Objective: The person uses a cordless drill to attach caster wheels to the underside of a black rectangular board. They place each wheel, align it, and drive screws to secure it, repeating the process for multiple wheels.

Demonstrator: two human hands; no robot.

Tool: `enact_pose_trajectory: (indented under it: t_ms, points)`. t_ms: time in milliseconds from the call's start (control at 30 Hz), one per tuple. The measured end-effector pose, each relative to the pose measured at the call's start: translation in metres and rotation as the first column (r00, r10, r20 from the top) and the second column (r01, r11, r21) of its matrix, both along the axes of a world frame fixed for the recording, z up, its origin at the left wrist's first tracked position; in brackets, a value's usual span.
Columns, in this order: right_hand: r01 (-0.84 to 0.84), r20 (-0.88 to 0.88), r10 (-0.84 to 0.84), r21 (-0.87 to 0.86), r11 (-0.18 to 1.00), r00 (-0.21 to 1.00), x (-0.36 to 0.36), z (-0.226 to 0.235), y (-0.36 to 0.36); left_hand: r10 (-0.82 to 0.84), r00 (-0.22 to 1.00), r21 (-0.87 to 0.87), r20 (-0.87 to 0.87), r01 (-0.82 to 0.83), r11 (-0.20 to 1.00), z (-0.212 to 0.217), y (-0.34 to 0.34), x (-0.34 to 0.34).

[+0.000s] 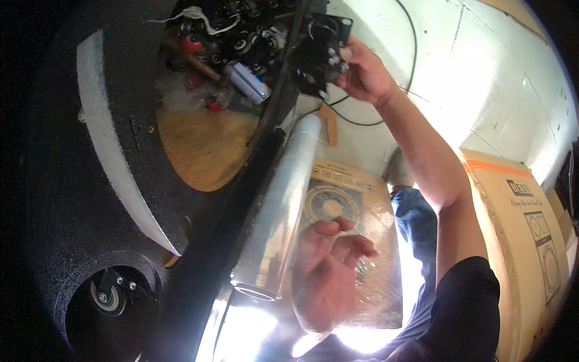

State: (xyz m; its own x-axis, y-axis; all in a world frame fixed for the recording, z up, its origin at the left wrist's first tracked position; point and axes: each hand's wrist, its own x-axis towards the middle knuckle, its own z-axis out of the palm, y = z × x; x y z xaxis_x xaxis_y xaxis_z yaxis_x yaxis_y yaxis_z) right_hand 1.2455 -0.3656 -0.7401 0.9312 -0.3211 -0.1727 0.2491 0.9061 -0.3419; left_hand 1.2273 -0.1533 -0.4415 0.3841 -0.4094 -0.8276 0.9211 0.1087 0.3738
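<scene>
At the top centre my right hand [368, 75] is closed on a black caster [316, 60] with a flat mounting plate. Part of the caster is lost against the dark edge behind it, and there may be more than one. My left hand [329, 277] is raised at the lower centre, palm showing and fingers loosely bent and apart, with nothing seen in it. It is nearest to a roll of clear stretch film [280, 199], which lies slanted along a black panel. Another caster [105, 295] sits in a round recess at the lower left.
Many dark casters and small parts [241, 45] lie beyond the black carpeted panel [120, 229], with a white and blue spray can [248, 82] among them. A film-wrapped carton [380, 253] and a cardboard box [506, 241] stand to the right. A black cable [413, 60] crosses the pale floor.
</scene>
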Motion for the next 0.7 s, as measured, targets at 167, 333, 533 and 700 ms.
enact_pose_trajectory:
  t_ms: [167,333,533,700]
  points:
    - [-0.103,-0.126,0.102,-0.004,0.995,0.987,-0.06,0.047,0.011,-0.065,0.993,0.154,0.101,0.049,0.987,-0.005,-0.014,-0.002]
    - [-0.283,-0.035,0.295,-0.407,0.869,0.955,-0.074,0.137,0.012,-0.151,0.975,0.209,0.164,0.115,0.971,-0.008,-0.017,-0.002]
    - [-0.456,-0.294,0.428,-0.818,0.351,0.855,-0.093,0.253,0.016,0.097,0.995,-0.133,-0.038,-0.101,0.986,-0.006,-0.005,-0.001]
    - [-0.156,0.225,0.427,-0.704,0.692,0.876,-0.07,0.249,-0.027,-0.069,0.992,-0.413,-0.103,0.021,0.911,-0.022,0.021,-0.01]
